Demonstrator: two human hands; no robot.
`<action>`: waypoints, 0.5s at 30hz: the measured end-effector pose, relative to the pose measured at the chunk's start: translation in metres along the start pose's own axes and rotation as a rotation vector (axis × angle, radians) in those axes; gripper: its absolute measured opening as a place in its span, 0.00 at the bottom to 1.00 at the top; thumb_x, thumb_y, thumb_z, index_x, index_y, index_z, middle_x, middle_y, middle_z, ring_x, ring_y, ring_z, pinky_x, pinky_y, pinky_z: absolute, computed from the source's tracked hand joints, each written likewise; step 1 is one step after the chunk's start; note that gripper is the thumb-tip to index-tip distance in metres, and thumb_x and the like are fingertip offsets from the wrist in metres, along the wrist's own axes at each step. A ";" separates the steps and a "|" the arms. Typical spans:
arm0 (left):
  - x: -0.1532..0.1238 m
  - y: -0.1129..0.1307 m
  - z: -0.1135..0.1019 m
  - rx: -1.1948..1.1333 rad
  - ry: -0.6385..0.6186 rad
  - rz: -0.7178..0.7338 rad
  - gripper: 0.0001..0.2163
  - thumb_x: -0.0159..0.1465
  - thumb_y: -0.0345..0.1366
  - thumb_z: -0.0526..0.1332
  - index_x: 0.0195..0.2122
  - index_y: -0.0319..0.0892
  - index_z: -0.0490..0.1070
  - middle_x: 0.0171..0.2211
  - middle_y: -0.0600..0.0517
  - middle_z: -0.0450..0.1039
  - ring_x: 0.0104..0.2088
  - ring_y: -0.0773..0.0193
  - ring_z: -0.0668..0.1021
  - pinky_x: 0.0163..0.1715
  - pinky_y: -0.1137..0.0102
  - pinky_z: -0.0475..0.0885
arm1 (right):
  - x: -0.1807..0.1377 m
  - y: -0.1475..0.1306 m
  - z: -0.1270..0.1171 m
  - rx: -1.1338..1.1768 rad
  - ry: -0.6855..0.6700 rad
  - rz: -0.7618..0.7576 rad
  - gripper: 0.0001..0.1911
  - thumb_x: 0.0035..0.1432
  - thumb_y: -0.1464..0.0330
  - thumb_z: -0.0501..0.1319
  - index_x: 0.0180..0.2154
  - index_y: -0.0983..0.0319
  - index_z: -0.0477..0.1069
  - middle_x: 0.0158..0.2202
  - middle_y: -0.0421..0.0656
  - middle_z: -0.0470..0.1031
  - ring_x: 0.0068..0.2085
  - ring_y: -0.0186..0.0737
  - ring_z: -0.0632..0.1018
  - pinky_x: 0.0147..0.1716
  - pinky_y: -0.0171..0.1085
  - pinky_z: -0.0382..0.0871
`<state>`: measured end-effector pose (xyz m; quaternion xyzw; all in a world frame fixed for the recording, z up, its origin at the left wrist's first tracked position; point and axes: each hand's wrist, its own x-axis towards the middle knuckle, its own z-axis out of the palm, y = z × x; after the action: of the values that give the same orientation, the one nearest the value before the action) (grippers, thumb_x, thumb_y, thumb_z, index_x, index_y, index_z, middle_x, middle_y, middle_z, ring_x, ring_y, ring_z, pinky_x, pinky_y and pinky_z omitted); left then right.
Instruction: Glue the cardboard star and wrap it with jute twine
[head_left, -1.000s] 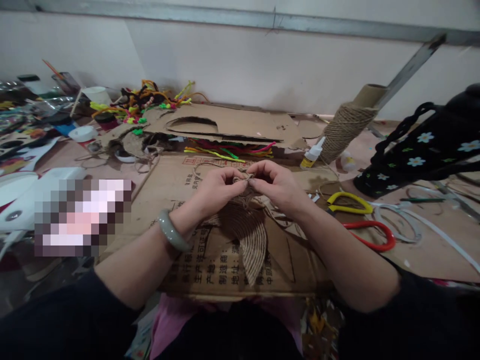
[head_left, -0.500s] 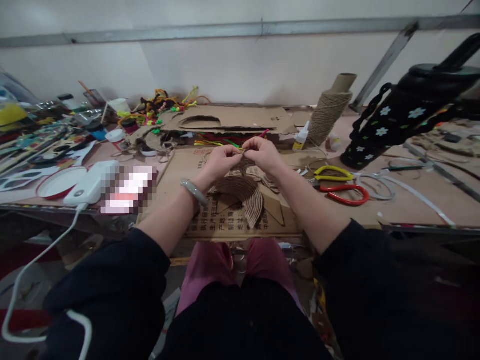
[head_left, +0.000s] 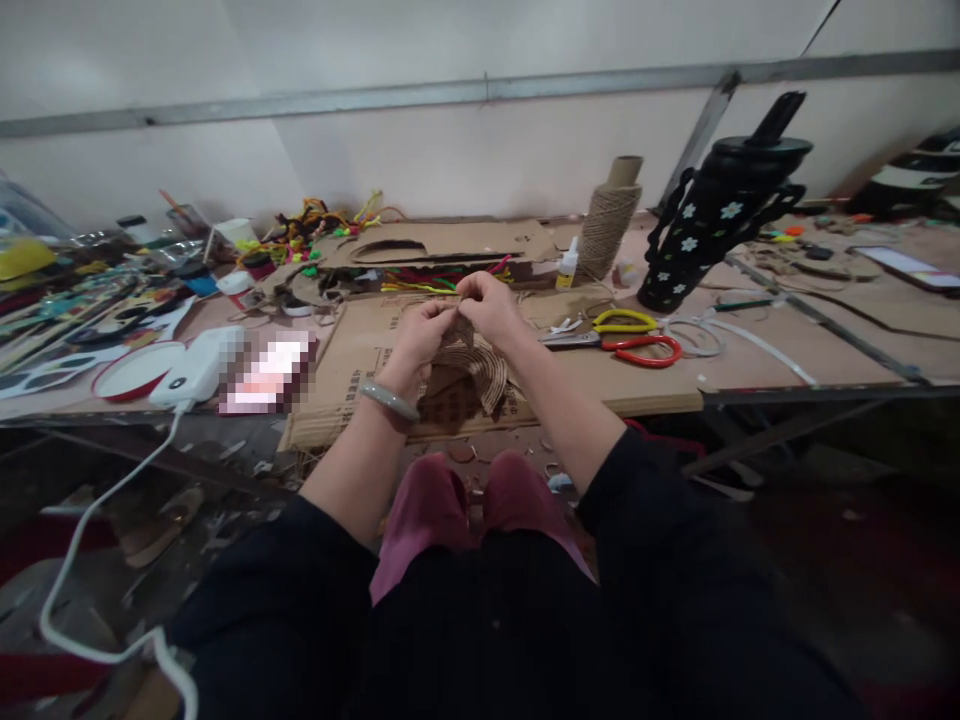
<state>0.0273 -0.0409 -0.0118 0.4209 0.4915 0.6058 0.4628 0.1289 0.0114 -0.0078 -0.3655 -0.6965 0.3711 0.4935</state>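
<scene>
My left hand point(head_left: 421, 338), a grey-green bangle on its wrist, is closed in a pinch over the cardboard. Beside it and slightly higher, my right hand point(head_left: 487, 305) is pinched too, the fingertips of both hands nearly meeting. Between and just below them shows a bit of brown twine point(head_left: 463, 330), its ends hidden by the fingers. Under the hands lies an arch-shaped piece covered in rows of twine point(head_left: 491, 375), on a printed cardboard sheet point(head_left: 352, 350).
To the right are scissors with yellow and red handles point(head_left: 649, 350), a glue bottle point(head_left: 568, 268), a twine cone point(head_left: 609, 225) and a black flowered tumbler point(head_left: 694, 235). A phone point(head_left: 266, 372) and white corded device point(head_left: 202, 365) lie left. Coloured cords point(head_left: 319, 225) sit behind.
The view has shifted, showing more of the table at right. Both hands stay close together in a pinch, the right one now somewhat higher than the left.
</scene>
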 end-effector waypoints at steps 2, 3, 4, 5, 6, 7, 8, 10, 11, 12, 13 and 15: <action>-0.002 -0.006 -0.002 -0.008 0.015 -0.011 0.06 0.47 0.31 0.66 0.24 0.38 0.69 0.16 0.58 0.66 0.16 0.74 0.66 0.18 0.76 0.62 | -0.002 0.006 0.004 0.011 -0.007 -0.010 0.09 0.38 0.75 0.52 0.27 0.62 0.64 0.26 0.36 0.65 0.30 0.33 0.66 0.35 0.37 0.62; -0.003 -0.008 -0.003 -0.012 0.020 -0.012 0.06 0.46 0.32 0.66 0.25 0.38 0.70 0.17 0.58 0.67 0.16 0.73 0.67 0.18 0.76 0.62 | -0.004 0.009 0.005 0.023 -0.015 -0.012 0.09 0.39 0.75 0.53 0.27 0.62 0.64 0.26 0.35 0.65 0.30 0.33 0.66 0.35 0.36 0.62; -0.003 -0.010 -0.005 -0.013 0.027 -0.011 0.07 0.46 0.32 0.66 0.25 0.38 0.70 0.17 0.58 0.68 0.17 0.73 0.68 0.19 0.76 0.63 | -0.005 0.011 0.006 0.039 -0.027 -0.013 0.09 0.39 0.75 0.54 0.28 0.62 0.64 0.26 0.35 0.65 0.30 0.33 0.67 0.35 0.36 0.63; -0.003 -0.011 -0.007 -0.014 0.035 -0.009 0.07 0.45 0.33 0.67 0.24 0.38 0.70 0.17 0.58 0.68 0.17 0.72 0.69 0.19 0.76 0.63 | -0.006 0.013 0.007 0.060 -0.043 -0.010 0.09 0.40 0.75 0.54 0.29 0.62 0.65 0.26 0.36 0.66 0.30 0.33 0.67 0.35 0.36 0.64; -0.003 -0.011 -0.010 -0.015 0.042 -0.009 0.08 0.45 0.34 0.67 0.23 0.39 0.69 0.17 0.58 0.68 0.17 0.72 0.69 0.19 0.76 0.63 | -0.007 0.015 0.006 0.084 -0.062 -0.005 0.09 0.42 0.73 0.55 0.30 0.62 0.65 0.27 0.36 0.67 0.30 0.32 0.68 0.35 0.36 0.64; -0.003 -0.012 -0.012 -0.017 0.047 -0.011 0.09 0.44 0.34 0.68 0.22 0.39 0.68 0.17 0.58 0.68 0.18 0.72 0.69 0.19 0.76 0.63 | -0.008 0.017 0.006 0.109 -0.079 0.000 0.09 0.44 0.71 0.56 0.32 0.63 0.66 0.28 0.37 0.68 0.31 0.32 0.69 0.35 0.35 0.65; -0.003 -0.012 -0.014 -0.019 0.052 -0.015 0.09 0.44 0.34 0.68 0.22 0.39 0.68 0.17 0.58 0.68 0.18 0.72 0.69 0.19 0.75 0.64 | -0.010 0.018 0.005 0.132 -0.092 0.007 0.10 0.46 0.69 0.56 0.34 0.63 0.66 0.29 0.38 0.69 0.32 0.33 0.69 0.35 0.35 0.66; -0.002 -0.011 -0.015 -0.023 0.056 -0.027 0.10 0.43 0.35 0.68 0.22 0.40 0.67 0.17 0.58 0.68 0.18 0.71 0.70 0.20 0.74 0.66 | -0.011 0.019 0.003 0.165 -0.103 0.021 0.12 0.50 0.65 0.55 0.38 0.63 0.67 0.32 0.39 0.70 0.33 0.32 0.71 0.37 0.35 0.67; -0.001 -0.011 -0.016 -0.024 0.056 -0.034 0.10 0.43 0.35 0.68 0.22 0.40 0.67 0.17 0.58 0.68 0.18 0.71 0.70 0.21 0.74 0.66 | -0.012 0.020 0.002 0.173 -0.103 0.028 0.13 0.51 0.65 0.55 0.38 0.63 0.67 0.33 0.40 0.71 0.34 0.32 0.71 0.38 0.35 0.67; -0.001 -0.011 -0.015 -0.024 0.055 -0.040 0.10 0.43 0.36 0.68 0.22 0.40 0.67 0.17 0.58 0.68 0.18 0.70 0.70 0.21 0.74 0.67 | -0.012 0.020 0.001 0.174 -0.102 0.036 0.13 0.51 0.65 0.54 0.38 0.63 0.67 0.33 0.40 0.71 0.34 0.32 0.71 0.38 0.35 0.67; -0.001 -0.011 -0.014 -0.022 0.053 -0.045 0.10 0.43 0.36 0.68 0.22 0.40 0.67 0.17 0.58 0.68 0.18 0.70 0.70 0.21 0.73 0.67 | -0.012 0.020 0.000 0.171 -0.103 0.043 0.12 0.51 0.66 0.54 0.37 0.63 0.68 0.33 0.40 0.71 0.34 0.32 0.71 0.38 0.36 0.66; -0.002 -0.010 -0.012 -0.015 0.048 -0.053 0.10 0.42 0.36 0.68 0.23 0.40 0.68 0.17 0.57 0.68 0.17 0.70 0.70 0.20 0.73 0.66 | -0.013 0.021 0.000 0.155 -0.112 0.053 0.11 0.49 0.67 0.55 0.36 0.64 0.69 0.32 0.40 0.71 0.33 0.32 0.70 0.37 0.36 0.66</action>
<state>0.0175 -0.0446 -0.0241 0.3896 0.5089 0.6070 0.4699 0.1347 0.0098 -0.0313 -0.3230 -0.6823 0.4569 0.4705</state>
